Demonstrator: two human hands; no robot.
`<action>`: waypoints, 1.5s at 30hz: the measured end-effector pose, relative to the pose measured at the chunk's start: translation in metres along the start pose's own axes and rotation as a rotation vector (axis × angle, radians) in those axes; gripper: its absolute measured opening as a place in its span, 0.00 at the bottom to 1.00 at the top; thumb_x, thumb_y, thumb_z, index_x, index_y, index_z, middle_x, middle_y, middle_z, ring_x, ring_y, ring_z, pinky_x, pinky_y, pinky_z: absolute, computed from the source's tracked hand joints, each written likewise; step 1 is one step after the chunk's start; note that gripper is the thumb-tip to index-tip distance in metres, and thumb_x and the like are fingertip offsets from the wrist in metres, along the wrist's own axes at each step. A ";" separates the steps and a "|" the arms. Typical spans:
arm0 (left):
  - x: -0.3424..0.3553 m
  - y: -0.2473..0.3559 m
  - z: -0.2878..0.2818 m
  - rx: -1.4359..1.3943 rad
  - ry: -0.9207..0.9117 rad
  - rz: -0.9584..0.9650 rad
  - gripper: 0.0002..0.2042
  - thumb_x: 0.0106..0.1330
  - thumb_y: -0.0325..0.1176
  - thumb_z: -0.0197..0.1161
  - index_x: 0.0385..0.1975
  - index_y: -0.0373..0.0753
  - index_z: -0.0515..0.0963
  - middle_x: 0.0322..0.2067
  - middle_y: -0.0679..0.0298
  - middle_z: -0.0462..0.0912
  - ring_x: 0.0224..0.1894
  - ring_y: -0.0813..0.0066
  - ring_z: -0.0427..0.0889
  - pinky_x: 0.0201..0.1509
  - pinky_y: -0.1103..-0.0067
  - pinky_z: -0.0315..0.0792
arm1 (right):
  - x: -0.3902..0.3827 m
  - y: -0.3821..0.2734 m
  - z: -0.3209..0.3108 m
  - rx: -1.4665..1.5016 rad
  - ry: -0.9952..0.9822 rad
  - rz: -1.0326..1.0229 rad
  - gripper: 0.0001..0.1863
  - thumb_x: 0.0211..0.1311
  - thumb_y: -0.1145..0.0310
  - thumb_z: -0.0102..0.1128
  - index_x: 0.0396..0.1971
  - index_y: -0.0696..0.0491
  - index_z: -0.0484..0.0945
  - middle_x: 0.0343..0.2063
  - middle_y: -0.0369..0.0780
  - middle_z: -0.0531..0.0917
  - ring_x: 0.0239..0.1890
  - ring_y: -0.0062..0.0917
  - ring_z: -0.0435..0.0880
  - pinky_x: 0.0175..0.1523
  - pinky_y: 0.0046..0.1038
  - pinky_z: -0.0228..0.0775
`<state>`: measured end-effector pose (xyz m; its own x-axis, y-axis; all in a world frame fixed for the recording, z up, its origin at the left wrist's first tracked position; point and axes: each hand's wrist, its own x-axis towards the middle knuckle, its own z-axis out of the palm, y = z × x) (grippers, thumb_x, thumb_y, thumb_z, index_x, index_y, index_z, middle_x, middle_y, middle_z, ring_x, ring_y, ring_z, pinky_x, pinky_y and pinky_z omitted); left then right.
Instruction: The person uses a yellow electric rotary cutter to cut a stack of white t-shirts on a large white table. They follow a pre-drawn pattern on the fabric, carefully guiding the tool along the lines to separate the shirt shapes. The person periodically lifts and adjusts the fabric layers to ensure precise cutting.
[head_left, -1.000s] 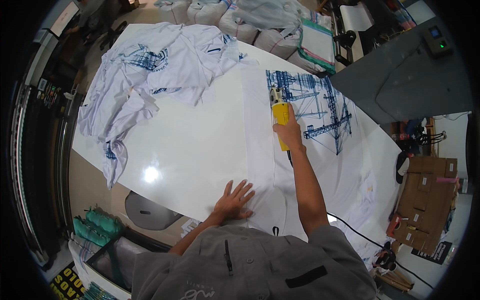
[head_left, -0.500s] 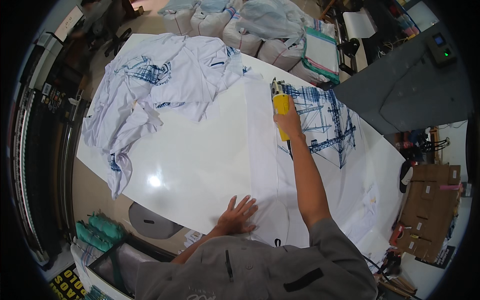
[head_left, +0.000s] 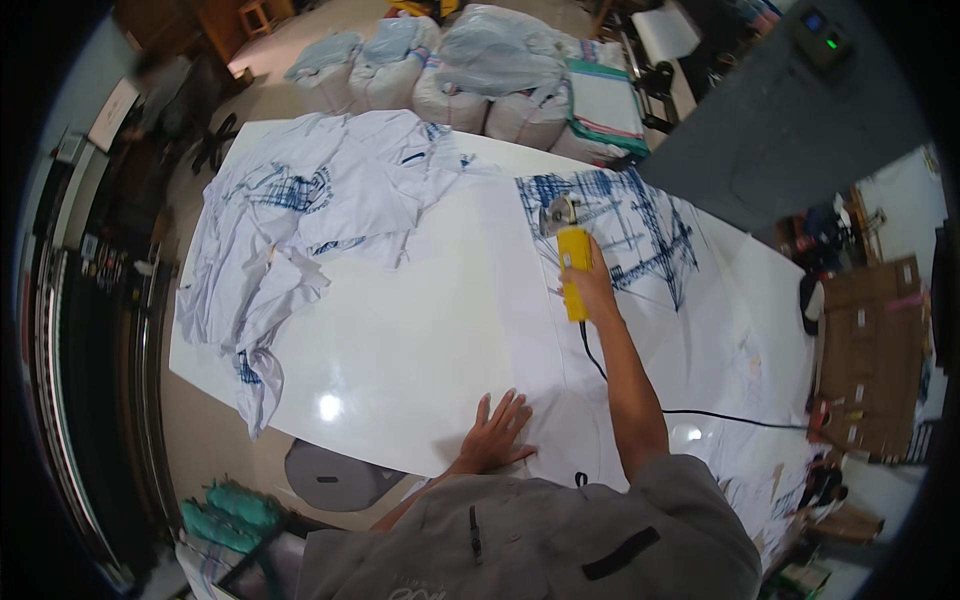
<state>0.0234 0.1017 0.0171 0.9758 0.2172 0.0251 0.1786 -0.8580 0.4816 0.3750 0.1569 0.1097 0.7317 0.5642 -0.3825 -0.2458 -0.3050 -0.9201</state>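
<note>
Lying left: white fabric heap (head_left: 230,230), perhaps aside for room.
Left hand (head_left: 497,435): fingers spread, at edge of printed cloth (head_left: 652,240), likely steadying it.
Right hand (head_left: 594,290): fingers gripping yellow cutter (head_left: 574,252), apparently for control.
Printed cloth: spread over right side of white table (head_left: 420,340).

The power tool (head_left: 574,250) is bright yellow with a silvery head (head_left: 561,214) and a black cord (head_left: 740,418). The white cloth (head_left: 670,345) carries a dark blue print (head_left: 650,235) of crisscrossed lattice lines (crane-like in outline), and the white heap (head_left: 300,235) shows sketchy blue patches too. The tabletop (head_left: 430,340) is white, the shirt (head_left: 535,530) grey with a black strip (head_left: 621,554), the cardboard (head_left: 872,325) brown, the bundles (head_left: 235,515) teal green.
</note>
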 end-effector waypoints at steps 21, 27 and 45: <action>0.094 0.103 0.088 -0.366 0.101 0.196 0.30 0.66 0.39 0.74 0.66 0.36 0.74 0.70 0.47 0.74 0.75 0.46 0.67 0.79 0.52 0.58 | -0.400 0.125 -0.256 0.288 0.958 0.107 0.53 0.53 0.79 0.64 0.81 0.51 0.51 0.43 0.46 0.83 0.30 0.31 0.87 0.31 0.32 0.82; 0.184 0.060 0.090 0.159 -0.034 -0.143 0.52 0.68 0.65 0.65 0.83 0.38 0.53 0.85 0.49 0.42 0.86 0.43 0.39 0.80 0.35 0.35 | -0.422 0.204 -0.387 0.352 1.102 0.044 0.43 0.52 0.77 0.68 0.71 0.58 0.64 0.43 0.45 0.84 0.31 0.31 0.87 0.37 0.33 0.82; 0.080 0.233 0.024 -0.483 0.226 -0.515 0.19 0.81 0.41 0.60 0.46 0.25 0.81 0.36 0.55 0.86 0.40 0.68 0.82 0.47 0.71 0.74 | -0.282 0.321 -0.855 -0.273 1.174 0.016 0.33 0.57 0.63 0.67 0.64 0.56 0.77 0.45 0.49 0.88 0.44 0.39 0.89 0.51 0.36 0.81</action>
<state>0.1457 -0.0923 0.1101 0.7244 0.6721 -0.1536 0.4804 -0.3323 0.8116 0.6339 -0.7562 -0.0057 0.8972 -0.4392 0.0468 -0.2209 -0.5379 -0.8135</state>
